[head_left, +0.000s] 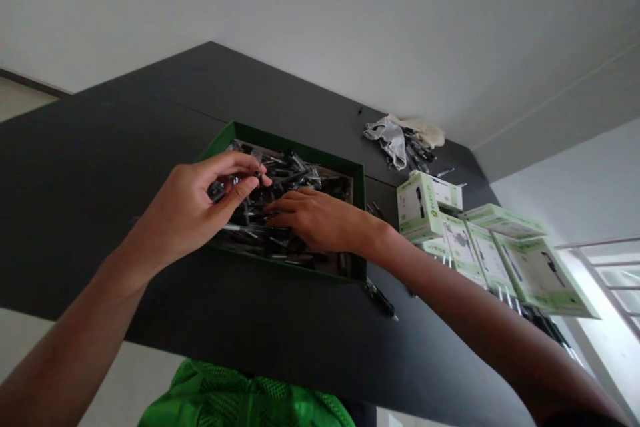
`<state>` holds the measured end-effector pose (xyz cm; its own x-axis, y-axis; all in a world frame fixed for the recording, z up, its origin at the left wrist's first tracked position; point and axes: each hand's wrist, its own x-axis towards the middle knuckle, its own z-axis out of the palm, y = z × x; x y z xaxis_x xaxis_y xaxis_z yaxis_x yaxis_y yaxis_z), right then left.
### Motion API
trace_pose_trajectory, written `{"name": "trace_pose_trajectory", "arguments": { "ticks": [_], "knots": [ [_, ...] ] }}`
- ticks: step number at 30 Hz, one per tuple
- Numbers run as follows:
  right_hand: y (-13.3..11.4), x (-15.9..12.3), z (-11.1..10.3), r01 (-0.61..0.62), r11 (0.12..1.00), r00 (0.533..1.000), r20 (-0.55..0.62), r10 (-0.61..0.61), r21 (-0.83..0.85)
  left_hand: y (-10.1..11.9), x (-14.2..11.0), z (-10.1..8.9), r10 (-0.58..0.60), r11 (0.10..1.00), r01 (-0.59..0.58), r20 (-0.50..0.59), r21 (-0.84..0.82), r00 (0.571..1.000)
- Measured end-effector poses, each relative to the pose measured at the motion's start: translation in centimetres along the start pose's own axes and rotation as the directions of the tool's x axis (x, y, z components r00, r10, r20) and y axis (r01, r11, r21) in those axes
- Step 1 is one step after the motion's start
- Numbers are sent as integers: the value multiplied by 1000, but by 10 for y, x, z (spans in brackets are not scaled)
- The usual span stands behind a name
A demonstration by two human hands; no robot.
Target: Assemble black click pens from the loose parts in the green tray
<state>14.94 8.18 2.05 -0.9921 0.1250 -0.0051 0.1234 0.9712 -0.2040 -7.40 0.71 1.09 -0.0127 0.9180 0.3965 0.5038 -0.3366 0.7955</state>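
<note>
Many slim black-and-clear pens [293,177] lie in a green rectangular box [320,157], long axes pointing every way. The left hand [195,200] pinches a small clear-and-black piece [257,156], roughly upright; the right hand [320,220] dips among them, grip unclear.

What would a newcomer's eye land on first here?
First, the green box of pens on the dark table, the right hand in it, the left hand pinching a small dark piece above it. Next, the pale cartons at right, then the bright green garment at the bottom edge.
</note>
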Motion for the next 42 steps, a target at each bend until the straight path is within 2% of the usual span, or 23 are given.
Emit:
{"name": "trace_pose_trajectory", "arguments": {
  "ticks": [4, 8, 11, 15, 18, 21, 26, 32, 38, 42],
  "knots": [
    [-9, -11, -1, -118, 988, 979, 153, 132, -100, -13, -3, -6, -34, 996, 35, -11, 78, 999],
    [-10, -31, -9, -168, 985, 955, 242, 173, -43, -18, -8, -2, -38, 980, 33, 22, 194, 999],
    [-2, -33, -14, -177, 984, 960, 226, 168, 21, -17, -13, 0, -20, 950, 6, 43, 311, 999],
    [8, -15, -14, -159, 986, 983, 100, 153, 48, -15, -18, 1, -56, 912, 70, -47, 403, 997],
    [12, 8, -6, -162, 987, 984, 75, 162, -15, -13, -19, 1, -77, 921, 107, -94, 374, 993],
    [16, 29, 4, -222, 973, 972, 64, 226, -61, -11, -18, 1, -91, 931, 127, -119, 343, 989],
    [19, 48, 10, -328, 940, 941, 57, 334, -95, -6, -14, -2, -109, 937, 135, -97, 322, 989],
    [11, 54, 7, -319, 934, 937, 97, 337, -163, -4, -10, -3, -142, 961, 156, -73, 229, 987],
    [-2, 65, 12, -335, 898, 921, 100, 375, -286, -5, -7, -1, -107, 977, 119, -73, 177, 992],
    [-2, 68, 14, -246, 920, 956, 78, 282, -305, -6, -3, -2, -150, 986, 151, -30, 74, 988]
  ]
}}
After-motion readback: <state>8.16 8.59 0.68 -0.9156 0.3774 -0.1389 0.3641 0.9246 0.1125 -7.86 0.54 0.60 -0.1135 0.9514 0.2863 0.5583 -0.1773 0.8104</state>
